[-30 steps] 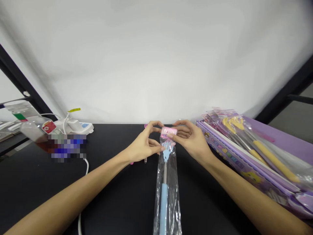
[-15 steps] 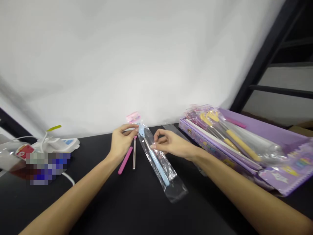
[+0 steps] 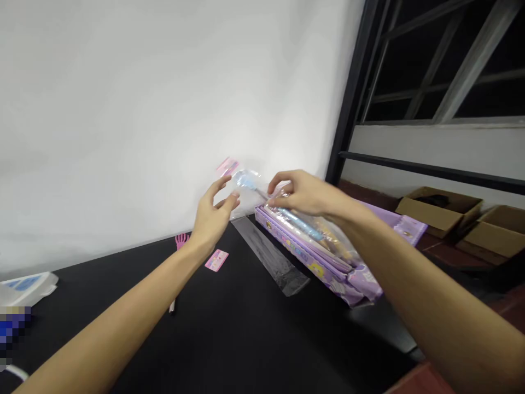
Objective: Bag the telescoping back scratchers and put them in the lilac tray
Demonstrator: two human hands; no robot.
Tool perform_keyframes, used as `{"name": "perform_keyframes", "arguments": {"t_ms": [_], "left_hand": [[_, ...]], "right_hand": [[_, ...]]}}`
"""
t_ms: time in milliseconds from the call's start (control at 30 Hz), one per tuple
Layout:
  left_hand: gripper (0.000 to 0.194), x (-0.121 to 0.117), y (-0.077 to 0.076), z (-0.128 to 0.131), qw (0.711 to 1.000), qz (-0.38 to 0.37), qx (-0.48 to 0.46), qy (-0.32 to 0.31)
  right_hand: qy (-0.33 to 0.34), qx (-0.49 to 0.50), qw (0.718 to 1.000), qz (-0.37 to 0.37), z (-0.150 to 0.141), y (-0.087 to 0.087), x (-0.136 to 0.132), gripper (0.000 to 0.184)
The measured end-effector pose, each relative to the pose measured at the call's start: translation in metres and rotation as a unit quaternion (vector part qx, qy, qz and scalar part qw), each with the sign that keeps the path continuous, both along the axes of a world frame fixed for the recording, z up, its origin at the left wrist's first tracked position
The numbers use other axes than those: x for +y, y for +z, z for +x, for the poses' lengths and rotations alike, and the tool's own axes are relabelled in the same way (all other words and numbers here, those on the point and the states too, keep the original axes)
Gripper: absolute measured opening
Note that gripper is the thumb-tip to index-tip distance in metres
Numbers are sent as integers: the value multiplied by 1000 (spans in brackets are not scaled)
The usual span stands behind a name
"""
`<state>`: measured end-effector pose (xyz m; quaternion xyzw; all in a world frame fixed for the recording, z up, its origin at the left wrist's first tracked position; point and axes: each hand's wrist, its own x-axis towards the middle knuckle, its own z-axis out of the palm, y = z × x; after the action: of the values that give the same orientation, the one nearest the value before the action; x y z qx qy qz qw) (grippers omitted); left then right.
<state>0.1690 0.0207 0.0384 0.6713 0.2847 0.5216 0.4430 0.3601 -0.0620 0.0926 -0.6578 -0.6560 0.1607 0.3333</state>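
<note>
My right hand (image 3: 303, 191) pinches a blue back scratcher (image 3: 264, 194) in its clear bag, holding it tilted above the near side of the purple display box (image 3: 287, 246). The scratcher's pale blue head points up and left. My left hand (image 3: 215, 210) is open near the bag's pink header card (image 3: 227, 166), thumb and fingers apart, and I see nothing in it. A pink back scratcher (image 3: 181, 239) lies on the black table, partly hidden by my left forearm. Inside the box, yellow-handled pieces in bags show under my right hand.
A flat clear bag (image 3: 270, 257) lies on the table in front of the box, with a loose pink card (image 3: 216, 260) to its left. A white device (image 3: 28, 289) stands at the left. Cardboard boxes (image 3: 441, 210) rest on the floor behind the rail, at the right.
The bagged blue back scratcher has been lifted off the table and carried right, over the purple box. My left hand has let go and opened. The view has turned to the right.
</note>
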Motion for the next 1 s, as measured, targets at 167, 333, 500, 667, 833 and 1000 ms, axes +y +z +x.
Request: {"name": "perform_keyframes", "arguments": {"t_ms": [167, 333, 500, 667, 833, 1000], "left_hand": [[33, -19, -11, 36, 974, 120, 177, -73], [32, -37, -25, 51, 916, 256, 289, -110], [35, -40, -32, 55, 910, 254, 305, -120], [33, -37, -37, 52, 917, 252, 289, -111], [31, -32, -35, 41, 917, 259, 287, -101], [31, -20, -22, 13, 913, 246, 310, -100]], "right_hand": [[-91, 40, 994, 53, 51, -4, -10, 27], [-86, -102, 991, -27, 67, -37, -7, 29], [-21, -231, 973, -20, 70, -44, -8, 28], [-13, -219, 975, -38, 74, -34, -9, 36], [-85, -217, 972, 42, 55, -17, -9, 25], [4, -105, 990, 98, 3, 7, -3, 20]]}}
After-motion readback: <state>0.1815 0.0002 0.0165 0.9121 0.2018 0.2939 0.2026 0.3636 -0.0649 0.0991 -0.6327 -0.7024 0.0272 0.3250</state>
